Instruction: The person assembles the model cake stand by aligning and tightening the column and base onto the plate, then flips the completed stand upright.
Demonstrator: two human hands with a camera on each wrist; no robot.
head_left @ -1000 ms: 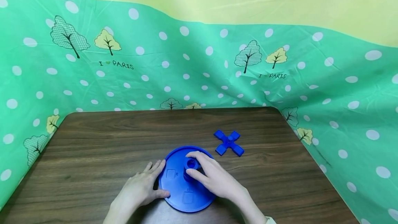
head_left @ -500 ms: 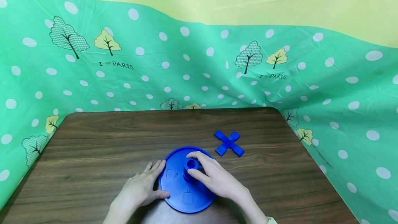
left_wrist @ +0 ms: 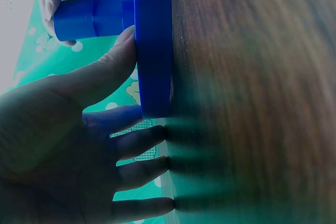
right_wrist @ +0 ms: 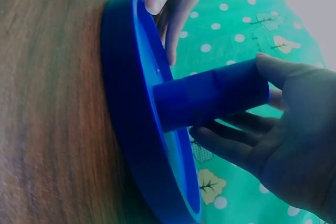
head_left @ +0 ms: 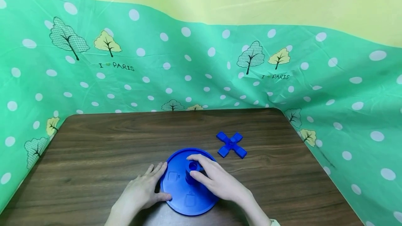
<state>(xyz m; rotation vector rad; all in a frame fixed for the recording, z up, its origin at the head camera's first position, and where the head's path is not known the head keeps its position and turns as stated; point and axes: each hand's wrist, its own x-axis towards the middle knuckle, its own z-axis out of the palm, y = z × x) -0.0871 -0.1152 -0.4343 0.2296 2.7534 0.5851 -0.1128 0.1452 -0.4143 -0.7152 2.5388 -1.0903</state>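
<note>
A round blue plastic disc [head_left: 176,198] with a raised rim lies flat on the table near its front. From its middle rises a short blue hollow tube [right_wrist: 210,95], its round opening facing up. My right hand [head_left: 216,179] grips this tube near its top, with the thumb on the near side and the fingers round the far side. My left hand [head_left: 139,191] rests at the disc's left edge. Its thumb touches the rim, and the other fingers are straight, with several fingertips down on the table in the left wrist view. The tube's foot meets the disc.
A blue cross-shaped piece [head_left: 231,144] with a small peg at its centre lies on the dark wooden table [head_left: 125,138], beyond the disc to the right. A green and yellow patterned cloth [head_left: 194,58] hangs round the back and sides of the table.
</note>
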